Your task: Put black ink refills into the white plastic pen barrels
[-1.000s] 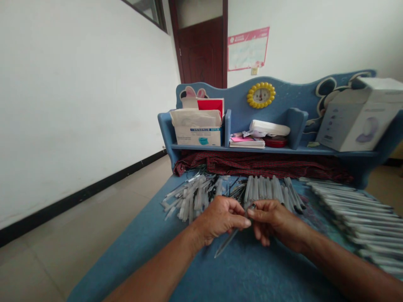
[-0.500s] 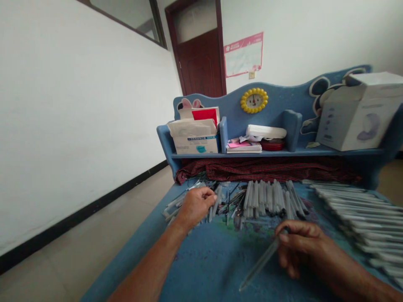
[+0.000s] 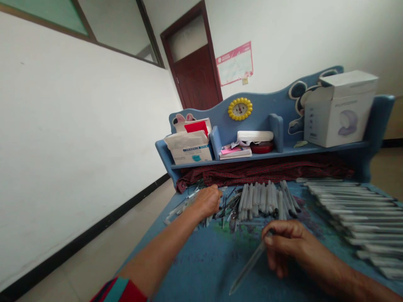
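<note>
My right hand (image 3: 286, 247) pinches a clear pen barrel (image 3: 248, 268) between thumb and fingers near its upper end. The barrel slants down to the left over the blue desk (image 3: 195, 268). My left hand (image 3: 208, 202) reaches to the loose pen parts (image 3: 179, 209) at the back left, its fingers curled and pressed together. Whatever those fingers hold is hidden behind the hand. Right of it lie dark thin pen parts (image 3: 231, 205) and a stack of frosted pen barrels (image 3: 260, 199), some with black ends.
Many pens (image 3: 355, 218) lie in a long row on the right. Behind, a checked cloth (image 3: 267, 170) is bunched under a shelf (image 3: 283, 149) carrying a mask box (image 3: 193, 151), papers (image 3: 236, 153) and a large white box (image 3: 340, 113). A white wall (image 3: 78, 147) stands at left.
My left hand has moved right and slightly deeper among the pen parts, and its fingers have turned away from view. My right hand still holds the barrel. The camera view has shifted and tilted.
</note>
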